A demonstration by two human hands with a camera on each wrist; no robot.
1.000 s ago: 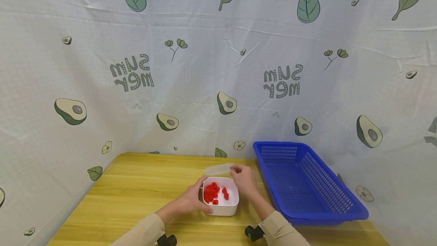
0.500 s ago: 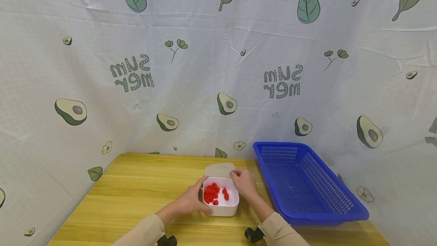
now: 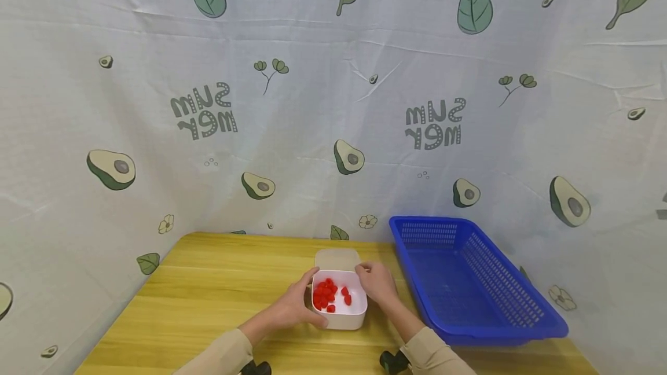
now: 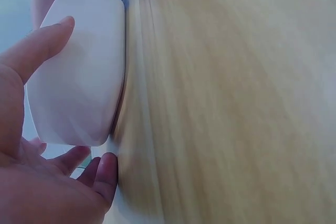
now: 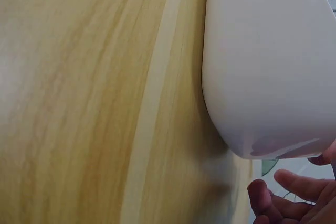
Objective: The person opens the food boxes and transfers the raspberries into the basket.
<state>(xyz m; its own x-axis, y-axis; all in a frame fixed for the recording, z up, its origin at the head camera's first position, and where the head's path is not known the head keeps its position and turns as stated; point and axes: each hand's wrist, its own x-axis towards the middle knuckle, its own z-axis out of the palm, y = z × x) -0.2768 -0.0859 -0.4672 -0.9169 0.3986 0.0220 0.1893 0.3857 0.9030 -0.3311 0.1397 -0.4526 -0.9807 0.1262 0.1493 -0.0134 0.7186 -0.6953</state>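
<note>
Left hand [image 3: 293, 307]: curled round white box [image 3: 344, 322]
Right hand [image 3: 377, 282]: at translucent lid [image 3: 336, 258], pinch unclear
Red pieces [image 3: 325, 291]: lid tug might spill them

- A white container [image 5: 273, 61] is filling the upper right, its smooth wall and rounded corner facing the camera and its top being cut off by the frame.
- The worktop [image 5: 89, 98], streaked wood grain, is carrying the container and stretching away to its left.
- A soft shadow [image 5: 210, 187] is falling below the container's rounded corner.
- The right hand [image 5: 304, 200] is showing partly below the container, fingers bending; whether one is touching its edge is staying unclear.
- A green printed patch [image 5: 269, 166] is peeking out just below the container.
</note>
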